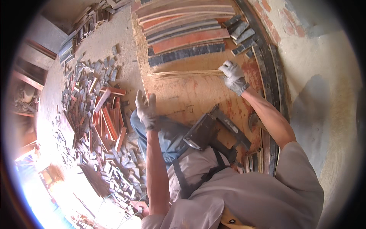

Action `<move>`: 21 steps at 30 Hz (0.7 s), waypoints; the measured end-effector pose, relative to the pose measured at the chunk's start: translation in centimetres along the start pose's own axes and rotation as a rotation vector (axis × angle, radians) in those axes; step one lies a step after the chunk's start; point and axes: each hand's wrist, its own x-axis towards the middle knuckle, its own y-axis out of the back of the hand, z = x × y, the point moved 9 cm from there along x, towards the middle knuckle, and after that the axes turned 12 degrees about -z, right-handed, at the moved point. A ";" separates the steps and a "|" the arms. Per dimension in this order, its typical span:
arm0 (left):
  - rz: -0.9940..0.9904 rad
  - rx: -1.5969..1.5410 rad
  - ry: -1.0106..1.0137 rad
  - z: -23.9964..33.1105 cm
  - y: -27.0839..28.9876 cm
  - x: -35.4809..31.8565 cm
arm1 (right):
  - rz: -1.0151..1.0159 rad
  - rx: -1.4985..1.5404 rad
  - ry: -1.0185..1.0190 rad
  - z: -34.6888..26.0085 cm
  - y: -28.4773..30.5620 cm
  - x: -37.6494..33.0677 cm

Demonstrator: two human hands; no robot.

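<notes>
Currently, no containers, packages, labels or signs can be made out; only loose timber stock is seen. A thin pale wooden strip (187, 73) is gripped at its right end by the gloved right hand (232, 76), fingers closed on it; the strip is laid flat across the plywood surface (190, 95), just below a row of painted slats (188, 40) in red, dark blue and grey. The gloved left hand (146, 110) is held open, fingers spread, at the surface's left edge above the knee; nothing is gripped by it. A dark nail gun (207, 131) is rested on the surface near the lap. A heap of offcut wood pieces (101, 114), red and grey, is scattered on the floor to the left. Dark curved boards (272, 76) are stacked along the surface's right side.
</notes>
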 end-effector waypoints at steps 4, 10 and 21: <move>-0.020 -0.053 0.080 -3.8 -1.9 0.7 | 0.077 0.262 0.066 -1.3 -1.7 -5.4; 0.045 -0.045 0.043 -6.0 -2.6 0.5 | 0.085 0.367 -0.130 0.3 -4.6 -9.1; 0.073 0.010 -0.026 -5.7 -2.4 0.9 | -0.301 1.194 -0.437 6.4 -8.1 -6.9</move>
